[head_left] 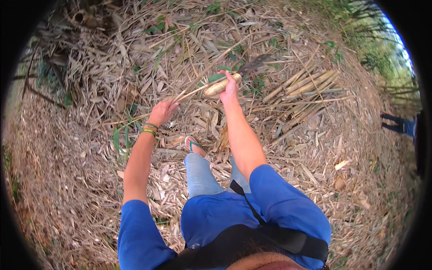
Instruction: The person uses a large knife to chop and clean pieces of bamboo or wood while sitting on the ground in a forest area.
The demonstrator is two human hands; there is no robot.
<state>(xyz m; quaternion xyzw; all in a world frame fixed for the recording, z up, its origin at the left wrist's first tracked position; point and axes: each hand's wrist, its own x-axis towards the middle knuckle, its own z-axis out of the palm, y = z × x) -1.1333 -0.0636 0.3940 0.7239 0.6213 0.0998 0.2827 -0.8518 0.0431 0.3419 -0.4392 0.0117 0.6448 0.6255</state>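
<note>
Stick (pixel 196 92) out front of me, over the ground (pixel 288 180), long axis slanting from near-L up to far-R; L hand (pixel 163 112) has it, fingers curled round, approx. at its near-L part. R hand (pixel 230 90) is clenched on the knife (pixel 223 85), thick pale handle in palm, dark blade (pixel 254 64) pointing far-R, away from me. Key relation: handle & stick run roughly parallel, stick just on the far-L side of the handle, butt of handle toward L hand. R hand sits farther out & to R of L hand, well apart from it; L hand nearer the stick, R hand right beside its upper stretch. Can't tell if R fingers touch it, nor whether its far end passes over or under the blade. Thin stem (pixel 120 121) L of L hand, poss. same stick, can't say. Around: heap of cut poles (pixel 310 85) on ground to R of R hand, lying approx. same slant, near the blade; green leaves (pixel 217 77) by R fingertips, some clutter there. My sandal (pixel 194 145) on ground below, betw. the two arms. Another person (pixel 400 125) at ground's far R edge, well off. Nothing seen betw. handle & L hand exc. the stick, w/ loose litter beneath.
</note>
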